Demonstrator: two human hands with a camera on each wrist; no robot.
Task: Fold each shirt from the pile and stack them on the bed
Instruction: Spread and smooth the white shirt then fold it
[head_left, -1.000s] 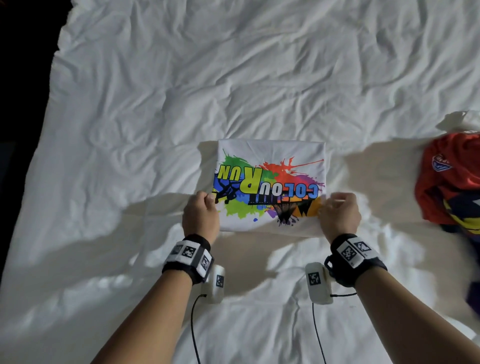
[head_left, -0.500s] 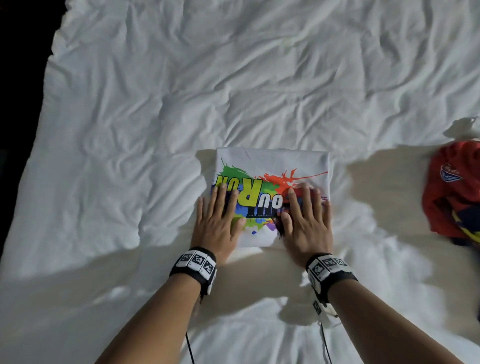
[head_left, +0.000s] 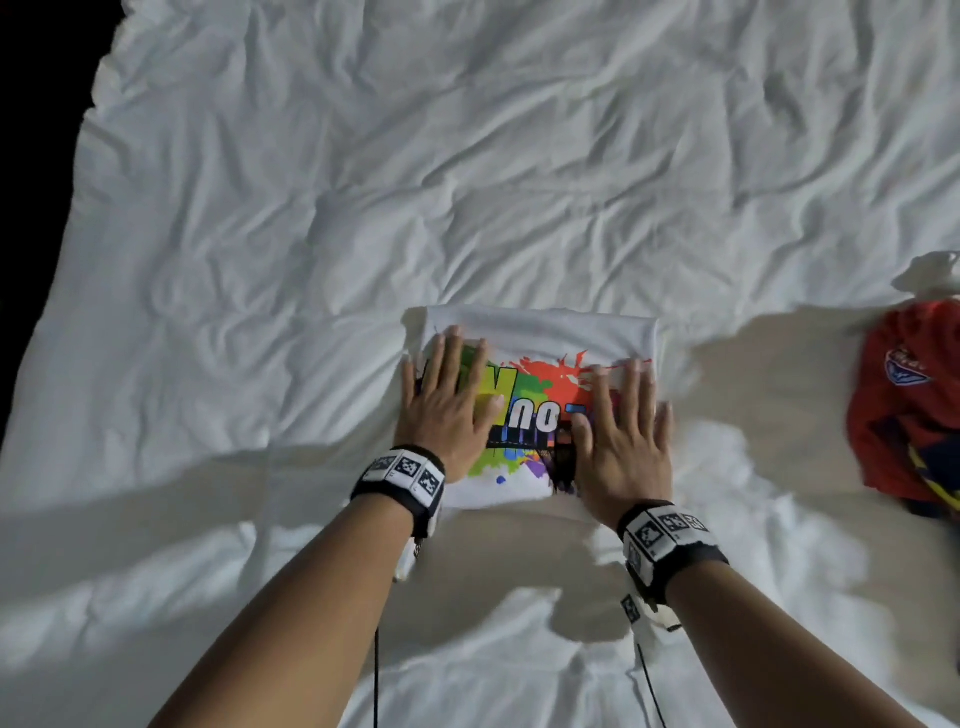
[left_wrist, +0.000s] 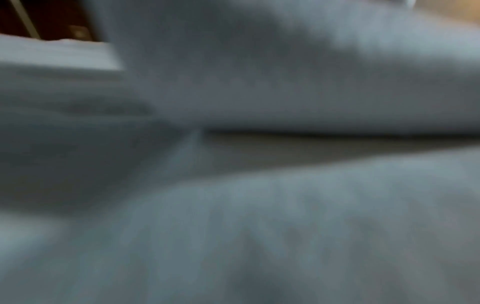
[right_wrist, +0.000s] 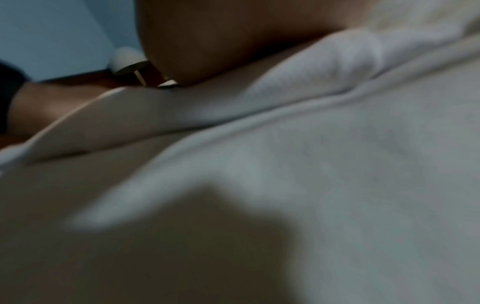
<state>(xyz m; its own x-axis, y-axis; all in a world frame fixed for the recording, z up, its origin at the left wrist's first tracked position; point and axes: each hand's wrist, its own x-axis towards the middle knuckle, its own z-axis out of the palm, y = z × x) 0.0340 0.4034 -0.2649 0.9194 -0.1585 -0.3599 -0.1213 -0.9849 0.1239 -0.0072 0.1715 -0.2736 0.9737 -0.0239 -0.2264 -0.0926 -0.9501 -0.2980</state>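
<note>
A folded white shirt (head_left: 540, 338) with a many-coloured splash print lies on the white bed (head_left: 363, 182) in the head view, just in front of me. My left hand (head_left: 449, 400) lies flat on its left half, fingers straight and spread. My right hand (head_left: 623, 431) presses flat on its right half, fingers straight too. Both palms cover much of the print. The wrist views are blurred: the left one has only grey-white fabric (left_wrist: 259, 226), the right one pale fabric (right_wrist: 337, 164) under the palm.
A crumpled red shirt (head_left: 909, 405) with a blue badge and dark blue and yellow parts lies at the right edge of the bed. The bed's left edge (head_left: 67, 234) drops into darkness. Wrinkled white sheet spreads beyond the folded shirt.
Both hands let go of the shirt's near edge, laid themselves flat on it, and have slid farther up the shirt and apart.
</note>
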